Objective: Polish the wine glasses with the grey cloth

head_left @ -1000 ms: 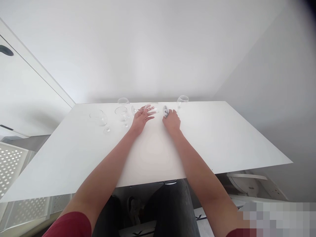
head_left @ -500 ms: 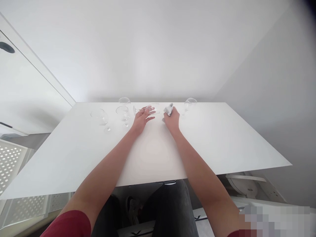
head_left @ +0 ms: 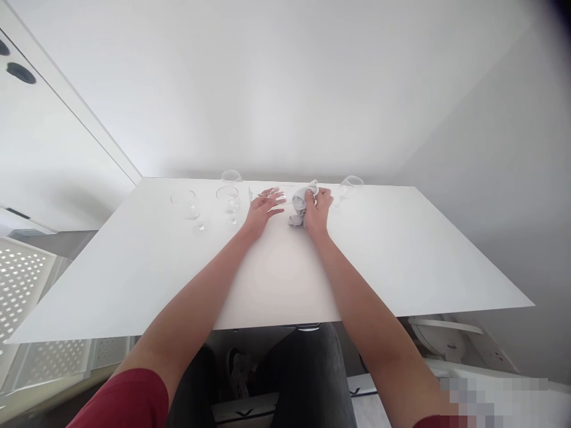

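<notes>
My left hand (head_left: 266,211) holds a clear wine glass (head_left: 288,193) on its side, its stem between the fingers and its foot pointing left. The bowl's mouth faces right, toward a grey-white cloth (head_left: 300,205). That crumpled cloth is gripped in my right hand (head_left: 318,209), with a loose end hanging down toward the table. Cloth and glass rim overlap in view; I cannot tell how far the cloth reaches into the bowl.
On the white table (head_left: 281,273), three stemmed glasses stand left of my hands: one front left (head_left: 191,208), one nearer (head_left: 229,202), one behind (head_left: 231,176). Another glass (head_left: 351,187) stands to the right. A wall rises behind the table.
My right hand has brought the cloth left to the mouth of the glass, and more of the cloth shows. My left hand keeps its hold. The view has shifted slightly.
</notes>
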Motion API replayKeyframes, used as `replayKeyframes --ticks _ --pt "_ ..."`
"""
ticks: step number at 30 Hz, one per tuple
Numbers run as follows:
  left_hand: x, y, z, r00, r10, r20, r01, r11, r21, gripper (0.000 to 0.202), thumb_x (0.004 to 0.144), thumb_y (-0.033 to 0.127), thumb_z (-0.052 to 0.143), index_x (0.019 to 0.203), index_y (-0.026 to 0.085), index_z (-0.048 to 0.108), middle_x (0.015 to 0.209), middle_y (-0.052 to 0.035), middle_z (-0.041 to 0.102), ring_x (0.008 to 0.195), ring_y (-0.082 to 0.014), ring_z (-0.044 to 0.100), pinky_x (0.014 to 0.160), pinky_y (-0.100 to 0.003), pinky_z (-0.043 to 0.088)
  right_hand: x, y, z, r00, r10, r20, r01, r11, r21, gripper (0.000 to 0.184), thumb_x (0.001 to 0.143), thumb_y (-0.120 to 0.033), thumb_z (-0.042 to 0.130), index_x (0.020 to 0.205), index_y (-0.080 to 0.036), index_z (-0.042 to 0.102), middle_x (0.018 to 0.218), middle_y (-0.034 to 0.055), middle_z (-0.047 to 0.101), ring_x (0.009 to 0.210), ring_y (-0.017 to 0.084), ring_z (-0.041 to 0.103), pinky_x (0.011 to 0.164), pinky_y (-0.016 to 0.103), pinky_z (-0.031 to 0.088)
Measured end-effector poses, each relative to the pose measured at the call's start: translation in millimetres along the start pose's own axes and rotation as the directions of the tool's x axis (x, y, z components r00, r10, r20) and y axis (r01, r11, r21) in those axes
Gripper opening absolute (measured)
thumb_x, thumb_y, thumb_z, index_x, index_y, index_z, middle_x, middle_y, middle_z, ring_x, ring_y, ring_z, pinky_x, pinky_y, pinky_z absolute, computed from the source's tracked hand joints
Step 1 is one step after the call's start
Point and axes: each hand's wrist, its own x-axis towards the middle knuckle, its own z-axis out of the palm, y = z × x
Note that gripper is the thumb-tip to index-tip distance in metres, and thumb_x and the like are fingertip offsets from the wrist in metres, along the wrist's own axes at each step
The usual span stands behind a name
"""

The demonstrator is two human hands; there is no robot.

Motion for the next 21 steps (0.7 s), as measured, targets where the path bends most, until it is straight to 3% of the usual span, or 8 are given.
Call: replayKeyframes --ticks 2,5,8,12,16,21 --pt "1 -3 -2.0 1.000 -0.002 -0.007 0.002 1.000 0.003 0.045 0.096 0.060 0.072 0.114 0.019 0.080 0.175 -0.0133 0.040 0.137 -0.0347 0.065 0.104 -0.046 0.061 -1 -2 -2 0.998 -0.024 -0.054 0.023 1.000 -0.018 0.048 0.103 -0.067 0.047 0.093 -0.023 0.062 0.103 0.0080 0.062 0.101 0.024 0.058 0.092 0.041 0.053" --pt "2 -7 -3.6 1.000 -0.001 -0.018 0.001 1.000 0.012 0.043 0.096 0.058 0.073 0.114 0.020 0.080 0.174 -0.0127 0.041 0.135 -0.0329 0.067 0.103 -0.045 0.062 -3 -6 -1 0.999 0.036 -0.018 -0.035 0.997 0.065 0.043 0.103 -0.062 0.050 0.097 -0.023 0.066 0.086 0.0033 0.062 0.084 0.021 0.060 0.079 0.035 0.052" --pt "2 -7 -3.6 0.999 -0.009 -0.039 0.011 0.999 0.039 0.045 0.096 0.059 0.072 0.116 0.020 0.079 0.174 -0.0128 0.040 0.132 -0.0306 0.068 0.099 -0.042 0.062 -5 -7 0 0.999 0.032 -0.007 -0.031 0.989 0.143 0.031 0.100 -0.052 0.059 0.114 -0.025 0.064 0.092 0.0024 0.067 0.088 0.020 0.065 0.080 0.033 0.053" --pt "2 -6 -2.3 0.998 -0.030 -0.051 0.033 0.998 0.057 0.048 0.095 0.061 0.072 0.113 0.017 0.079 0.170 -0.0157 0.045 0.124 -0.0276 0.071 0.096 -0.039 0.062 -5 -7 -3 0.986 0.083 0.141 -0.123 0.946 0.301 0.039 0.094 -0.041 0.069 0.128 -0.031 0.053 0.099 0.0005 0.070 0.090 0.018 0.067 0.083 0.033 0.056" --pt "2 -7 -0.4 0.999 -0.013 -0.045 0.015 0.998 0.061 0.049 0.090 0.063 0.077 0.106 0.016 0.078 0.164 -0.0158 0.052 0.123 -0.0284 0.070 0.095 -0.039 0.062 -8 -13 -9 0.922 0.043 0.386 -0.197 0.907 0.371 0.051 0.091 -0.044 0.074 0.134 -0.034 0.049 0.102 0.0000 0.072 0.090 0.020 0.067 0.084 0.036 0.058" --pt "0 -8 0.6 1.000 -0.010 0.023 0.009 0.999 0.050 0.053 0.089 0.068 0.076 0.096 0.015 0.074 0.130 -0.0150 0.073 0.120 -0.0290 0.070 0.096 -0.042 0.061 -14 -23 -13 0.800 -0.058 0.597 -0.223 0.895 0.386 0.074 0.086 -0.044 0.082 0.150 -0.033 0.047 0.130 0.0042 0.072 0.121 0.026 0.067 0.111 0.045 0.053"
